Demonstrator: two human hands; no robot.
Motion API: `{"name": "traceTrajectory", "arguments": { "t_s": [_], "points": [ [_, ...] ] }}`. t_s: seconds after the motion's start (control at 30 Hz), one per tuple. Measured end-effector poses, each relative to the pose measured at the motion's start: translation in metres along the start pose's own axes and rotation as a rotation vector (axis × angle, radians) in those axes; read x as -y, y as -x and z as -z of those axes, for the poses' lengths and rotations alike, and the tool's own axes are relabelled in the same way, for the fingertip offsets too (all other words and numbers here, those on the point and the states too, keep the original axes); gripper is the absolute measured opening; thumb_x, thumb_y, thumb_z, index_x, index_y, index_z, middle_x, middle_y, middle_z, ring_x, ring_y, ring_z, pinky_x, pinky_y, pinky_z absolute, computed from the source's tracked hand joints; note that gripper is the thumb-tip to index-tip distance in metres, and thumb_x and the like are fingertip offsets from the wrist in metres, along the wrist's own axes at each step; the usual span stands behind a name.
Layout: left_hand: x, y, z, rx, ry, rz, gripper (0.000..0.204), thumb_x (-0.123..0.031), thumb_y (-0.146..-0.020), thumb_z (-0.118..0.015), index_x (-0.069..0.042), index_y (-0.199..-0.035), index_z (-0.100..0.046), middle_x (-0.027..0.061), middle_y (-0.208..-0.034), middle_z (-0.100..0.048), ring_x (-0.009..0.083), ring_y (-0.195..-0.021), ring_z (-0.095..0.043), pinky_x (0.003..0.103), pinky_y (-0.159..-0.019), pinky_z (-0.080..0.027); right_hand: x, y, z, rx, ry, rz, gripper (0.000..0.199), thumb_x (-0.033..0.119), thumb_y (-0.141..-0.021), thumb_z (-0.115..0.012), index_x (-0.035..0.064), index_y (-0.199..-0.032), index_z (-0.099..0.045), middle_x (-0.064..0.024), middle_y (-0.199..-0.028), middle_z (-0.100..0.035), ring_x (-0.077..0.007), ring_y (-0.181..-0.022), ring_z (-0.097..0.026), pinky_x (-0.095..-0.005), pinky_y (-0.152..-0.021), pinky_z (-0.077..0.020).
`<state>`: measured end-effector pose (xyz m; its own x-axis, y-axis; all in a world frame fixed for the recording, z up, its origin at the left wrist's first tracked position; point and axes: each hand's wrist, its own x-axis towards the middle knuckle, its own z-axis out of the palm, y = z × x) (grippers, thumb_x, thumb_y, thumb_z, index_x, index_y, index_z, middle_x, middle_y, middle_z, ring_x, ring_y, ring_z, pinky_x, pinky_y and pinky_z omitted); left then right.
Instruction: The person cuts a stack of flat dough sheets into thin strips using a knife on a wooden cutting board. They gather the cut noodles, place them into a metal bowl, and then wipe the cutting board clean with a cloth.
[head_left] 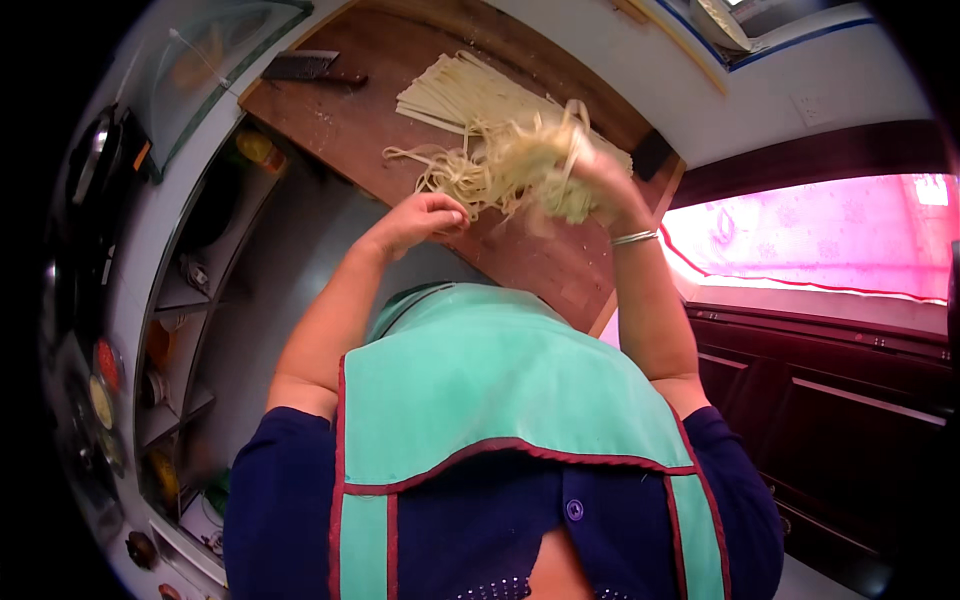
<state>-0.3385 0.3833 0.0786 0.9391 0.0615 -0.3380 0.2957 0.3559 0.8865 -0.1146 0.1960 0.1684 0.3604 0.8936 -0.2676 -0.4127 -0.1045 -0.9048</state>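
Observation:
Fresh cut noodles (470, 180) lie in a loose tangle on a brown wooden board (540, 260). Behind them is a flat, straight-cut row of noodles (465, 88), floury and pale. My right hand (603, 185), a bangle at its wrist, is raised over the board's right part and grips a bunch of noodles; motion smears its fingers and the strands hanging from it. Just in front of the tangle's left side, my left hand (425, 222) is closed, thumb against curled fingers. Whether anything lies inside those fingers is hidden.
A cleaver (305, 66) with a dark handle rests at the board's far left corner. A dark block (652, 155) sits at its right end. Open shelves (205, 290) run along the left, with a black stove (95, 190) beyond. Dark red cabinets (840, 400) stand right.

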Motion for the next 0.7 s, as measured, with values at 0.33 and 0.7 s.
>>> {"name": "traceTrajectory", "arguments": {
  "t_s": [0.33, 0.7],
  "points": [
    [-0.023, 0.003, -0.048, 0.503, -0.19, -0.118, 0.02, -0.011, -0.086, -0.062, -0.001, -0.103, -0.063, 0.0051, -0.1, -0.064, 0.0133, -0.097, -0.058, 0.029, -0.089, -0.046, -0.093, 0.029, 0.067, -0.154, 1.077, -0.218, 0.058, 0.027, -0.067, -0.077, 0.0066, -0.119, -0.062, -0.0125, -0.111, -0.065, -0.0198, -0.103, -0.059, -0.0321, -0.092, -0.044],
    [-0.142, -0.042, -0.087, 0.401, -0.226, -0.72, 0.059, -0.03, -0.086, -0.063, 0.0, -0.134, -0.044, 0.0113, -0.128, -0.054, 0.016, -0.117, -0.05, 0.032, -0.098, -0.042, 0.096, 0.069, -0.07, 0.098, 1.607, -0.047, 0.038, 0.007, -0.062, -0.069, -0.0004, -0.098, -0.062, -0.0155, -0.081, -0.067, -0.0279, -0.074, -0.065, -0.0358, -0.069, -0.0516]
  ]
}}
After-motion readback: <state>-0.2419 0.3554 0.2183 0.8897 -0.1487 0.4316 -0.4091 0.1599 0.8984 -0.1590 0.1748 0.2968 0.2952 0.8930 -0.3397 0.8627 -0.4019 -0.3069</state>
